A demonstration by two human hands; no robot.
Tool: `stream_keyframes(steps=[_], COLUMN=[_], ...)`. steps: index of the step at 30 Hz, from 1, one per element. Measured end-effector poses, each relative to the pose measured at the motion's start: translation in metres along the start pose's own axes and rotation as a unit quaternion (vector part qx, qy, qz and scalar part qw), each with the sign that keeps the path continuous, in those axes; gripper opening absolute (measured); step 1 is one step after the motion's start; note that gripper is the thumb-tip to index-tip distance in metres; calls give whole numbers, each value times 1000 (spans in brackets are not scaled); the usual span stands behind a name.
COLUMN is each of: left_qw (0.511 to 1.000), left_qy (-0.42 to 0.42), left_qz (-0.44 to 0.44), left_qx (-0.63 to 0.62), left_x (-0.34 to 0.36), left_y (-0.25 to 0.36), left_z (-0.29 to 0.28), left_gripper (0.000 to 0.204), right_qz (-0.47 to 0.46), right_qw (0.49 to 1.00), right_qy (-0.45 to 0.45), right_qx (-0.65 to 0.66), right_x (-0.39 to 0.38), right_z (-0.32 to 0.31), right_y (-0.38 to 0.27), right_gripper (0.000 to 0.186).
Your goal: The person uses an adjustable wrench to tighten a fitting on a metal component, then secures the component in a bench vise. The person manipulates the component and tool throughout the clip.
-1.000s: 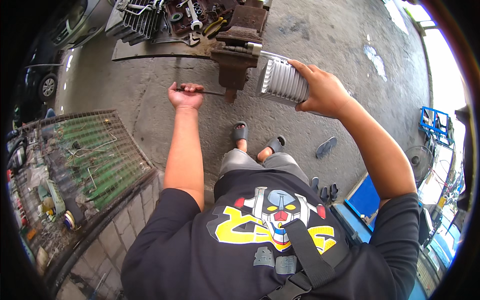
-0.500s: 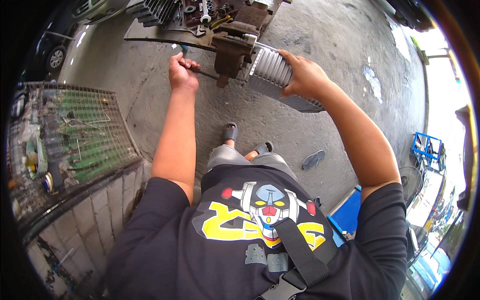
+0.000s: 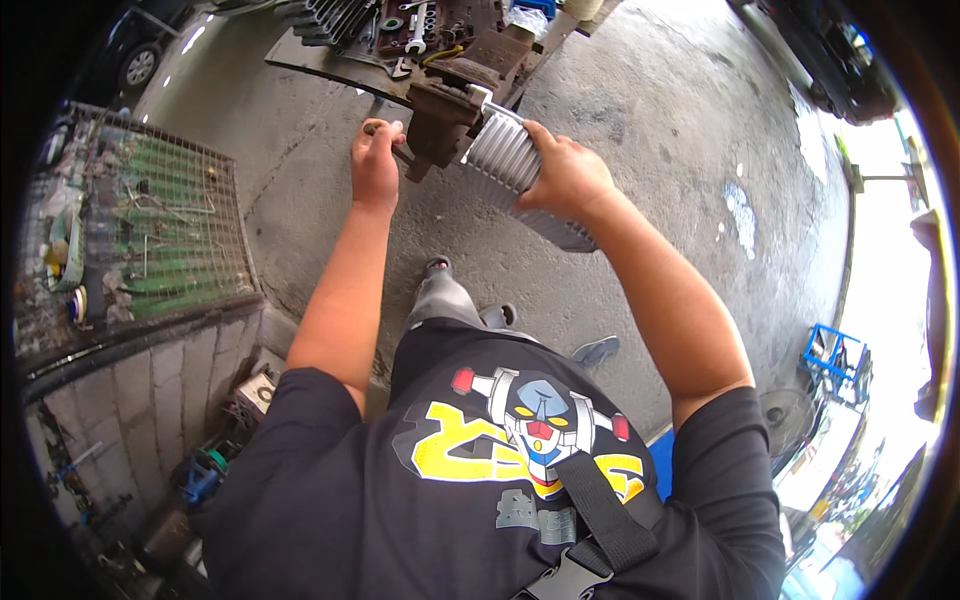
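Observation:
A rusty brown bench vise (image 3: 441, 115) stands at the table's near edge. My left hand (image 3: 375, 165) is closed around its handle bar (image 3: 403, 156), just left of the vise. Beside the vise jaws on the right is a silver finned heat exchanger core (image 3: 500, 152), with a pale metal pipe (image 3: 502, 111) along its upper edge. My right hand (image 3: 568, 178) grips the core from its right side, thumb on the near face and fingers over the top. Its end meets the jaws; how deep it sits between them is hidden.
On the table (image 3: 330, 66) lie several wrenches, among them a combination wrench (image 3: 417, 30), and a socket tray (image 3: 465, 20). A wire-mesh rack (image 3: 180, 220) stands on a block wall at left. A loose slipper (image 3: 597, 351) and a fan (image 3: 787, 418) are at right.
My view has shifted, and the vise and core appear farther left. My left hand has come closer to the vise with the handle bar. My right hand still holds the core.

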State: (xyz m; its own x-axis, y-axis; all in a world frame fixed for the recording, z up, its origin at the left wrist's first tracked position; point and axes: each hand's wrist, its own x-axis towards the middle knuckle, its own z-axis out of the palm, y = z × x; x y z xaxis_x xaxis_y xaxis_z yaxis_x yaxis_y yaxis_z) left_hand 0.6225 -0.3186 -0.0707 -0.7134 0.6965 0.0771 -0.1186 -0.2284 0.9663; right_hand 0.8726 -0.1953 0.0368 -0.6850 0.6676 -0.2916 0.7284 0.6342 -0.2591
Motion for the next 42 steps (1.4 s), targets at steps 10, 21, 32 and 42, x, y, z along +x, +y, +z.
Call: stream_keyframes(steps=[10,21,32,42], left_qw=[947,926,949,974], left_qy=[-4,65,63,168], left_qz=[-319,-304,-26,-129], left_qx=[18,-215,308,-78], left_x=[-122,-70,-79,-66], left_y=[-110,-149,-285,-219], left_z=[18,62,-10,45], left_gripper=[54,59,29,41], right_qz=[5,-151,-103,-58], right_qw=[1000,978,749,671], right_qy=[-28,-103,-255,-330], right_qx=[6,102,603,662], right_x=[-6,15,178,183], right_z=[-2,-27,95,110], right_y=[-1,38,131,90], right_gripper=[125,118,56,58])
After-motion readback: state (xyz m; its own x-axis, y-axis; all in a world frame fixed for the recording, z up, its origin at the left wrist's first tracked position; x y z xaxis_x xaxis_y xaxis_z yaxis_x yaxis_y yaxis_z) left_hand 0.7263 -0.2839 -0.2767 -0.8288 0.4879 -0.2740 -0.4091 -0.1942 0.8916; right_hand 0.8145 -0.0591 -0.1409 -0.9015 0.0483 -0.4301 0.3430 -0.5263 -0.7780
